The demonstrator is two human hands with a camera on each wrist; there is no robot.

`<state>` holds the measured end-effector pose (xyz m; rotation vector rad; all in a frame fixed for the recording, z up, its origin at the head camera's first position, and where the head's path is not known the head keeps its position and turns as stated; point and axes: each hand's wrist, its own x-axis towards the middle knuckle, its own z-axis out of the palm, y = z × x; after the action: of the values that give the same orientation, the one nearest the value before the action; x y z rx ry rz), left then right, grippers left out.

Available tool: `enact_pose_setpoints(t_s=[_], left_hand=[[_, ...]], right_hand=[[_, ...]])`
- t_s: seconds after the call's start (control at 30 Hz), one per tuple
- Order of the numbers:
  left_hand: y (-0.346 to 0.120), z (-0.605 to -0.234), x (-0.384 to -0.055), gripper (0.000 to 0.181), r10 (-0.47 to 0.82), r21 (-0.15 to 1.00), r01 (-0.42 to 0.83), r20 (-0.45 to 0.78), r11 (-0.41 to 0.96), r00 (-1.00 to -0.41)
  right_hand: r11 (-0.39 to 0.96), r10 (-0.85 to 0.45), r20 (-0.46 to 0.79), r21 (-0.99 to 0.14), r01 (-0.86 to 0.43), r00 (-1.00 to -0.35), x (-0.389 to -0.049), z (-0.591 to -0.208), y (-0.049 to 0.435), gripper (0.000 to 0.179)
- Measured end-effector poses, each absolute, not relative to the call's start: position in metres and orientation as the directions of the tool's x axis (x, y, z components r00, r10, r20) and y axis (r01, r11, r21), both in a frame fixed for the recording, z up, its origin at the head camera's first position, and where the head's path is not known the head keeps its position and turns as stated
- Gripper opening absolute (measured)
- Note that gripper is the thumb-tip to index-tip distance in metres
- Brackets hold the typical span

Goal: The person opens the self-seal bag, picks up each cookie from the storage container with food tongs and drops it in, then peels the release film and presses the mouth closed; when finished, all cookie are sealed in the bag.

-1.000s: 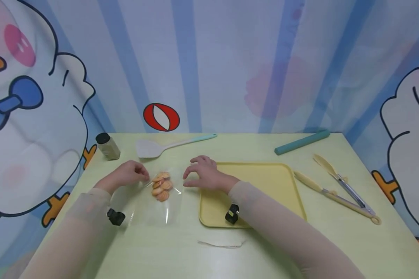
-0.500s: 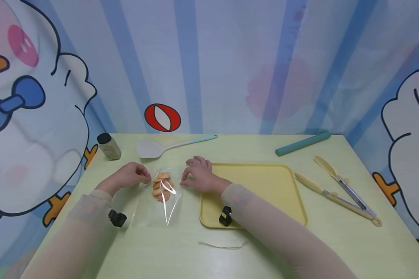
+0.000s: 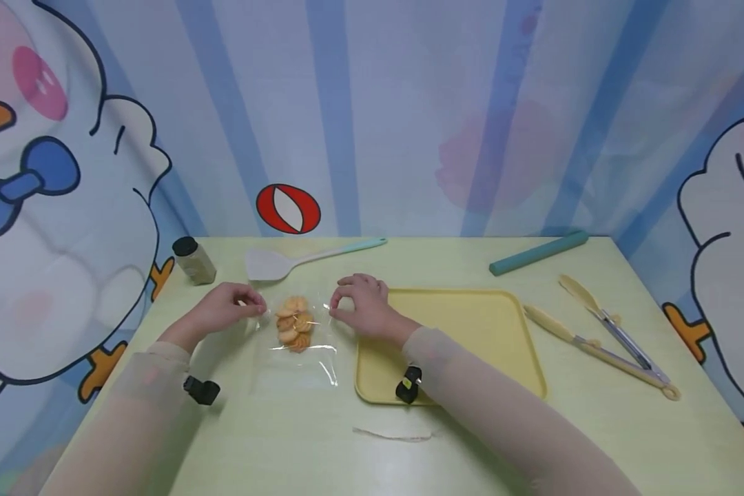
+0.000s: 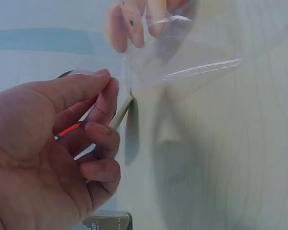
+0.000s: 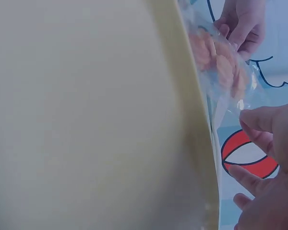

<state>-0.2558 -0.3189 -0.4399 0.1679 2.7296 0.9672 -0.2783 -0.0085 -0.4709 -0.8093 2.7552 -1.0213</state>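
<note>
A clear plastic bag [image 3: 294, 375] with several round, ridged cookies [image 3: 295, 324] in it lies left of the yellow tray. My left hand [image 3: 220, 310] pinches its upper left corner between thumb and forefinger. On the opposite side, my right hand [image 3: 366, 308] pinches the upper right corner, its other fingers spread. From the left wrist, the left hand [image 4: 62, 139] shows thumb and forefinger meeting at the film's edge. The right wrist view has the right hand [image 5: 273, 153] with its thumb and forefinger at the bag's corner, the cookies [image 5: 225, 67] beyond.
Beneath my right forearm is the yellow tray [image 3: 452, 344]. A spatula [image 3: 273, 264] and black-capped shaker jar [image 3: 193, 262] stand behind the left hand. Farther right are a teal rolled cylinder [image 3: 538, 253] and tongs [image 3: 614, 355]. A thin tie [image 3: 393, 437] lies in front.
My right hand has come to the bag's upper right corner and pinched it. The bag and cookies have shifted slightly right and away from me. The left hand keeps its pinch.
</note>
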Motion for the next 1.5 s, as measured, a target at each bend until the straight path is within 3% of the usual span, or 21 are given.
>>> enact_pose_setpoints(t_s=[0.43,0.83,1.07,1.5], left_hand=[[-0.308,-0.416,-0.240,0.024,0.126,0.700,0.117,0.039,0.704,-0.991],[-0.300,-0.405,-0.226,0.027,0.081,0.726,0.236,0.241,0.646,-0.967],[-0.299,-0.413,-0.225,0.025,0.106,0.752,0.233,0.215,0.616,-0.971],[-0.295,-0.419,-0.227,0.025,0.085,0.760,0.214,0.206,0.613,-0.975]], right_hand=[[0.548,-0.408,0.323,-0.662,-0.512,-0.854,-0.273,-0.449,0.011,0.008],[0.350,-0.364,0.531,-0.684,-0.641,-0.765,-0.268,-0.435,0.022,0.004],[0.339,-0.379,0.519,-0.693,-0.637,-0.766,-0.269,-0.443,0.023,0.005],[0.206,-0.358,0.397,-0.849,-0.486,-0.845,-0.276,-0.445,0.011,0.006]])
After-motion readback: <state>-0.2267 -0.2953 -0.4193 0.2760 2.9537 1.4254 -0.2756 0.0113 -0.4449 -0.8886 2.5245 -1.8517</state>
